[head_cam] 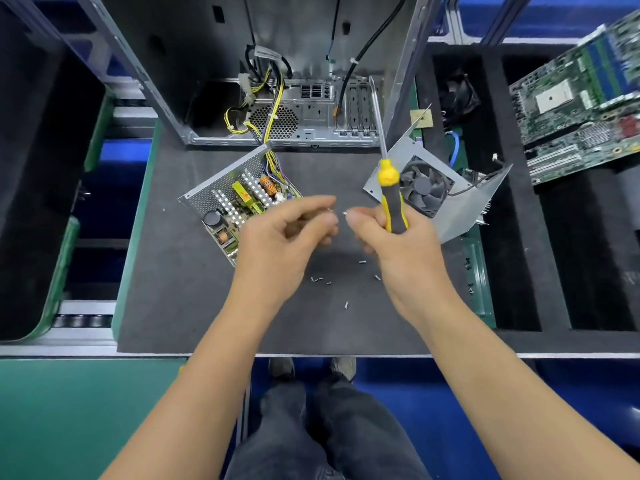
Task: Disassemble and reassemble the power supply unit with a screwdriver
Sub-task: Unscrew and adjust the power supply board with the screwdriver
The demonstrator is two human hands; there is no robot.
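1. The right hand (398,237) gripped the screwdriver (391,199) by its yellow-and-black handle, shaft pointing up toward 12 o'clock, and a small screw (345,212) showed at its fingertips.
2. The left hand (287,233) hovered at 9 o'clock of the right hand, close but apart, fingers curled with thumb and forefinger drawn together; whether it held anything could not be told.
3. The opened PSU (239,199) lay on the tabletop (173,271) at 10 o'clock of the left hand, its circuit board exposed and its near edge hidden under that hand.
4. Its yellow wires (273,109) ran toward 12 o'clock into the PC case (294,81) standing at the tabletop's far edge.
5. The PSU cover (446,202), with its fan (426,188), lay at 1 o'clock of the right hand, partly behind the screwdriver.
6. Loose screws (320,280) were scattered on the tabletop at 6 o'clock of both hands.
7. A motherboard (581,102) rested in a black foam tray (491,202) at 2 o'clock.
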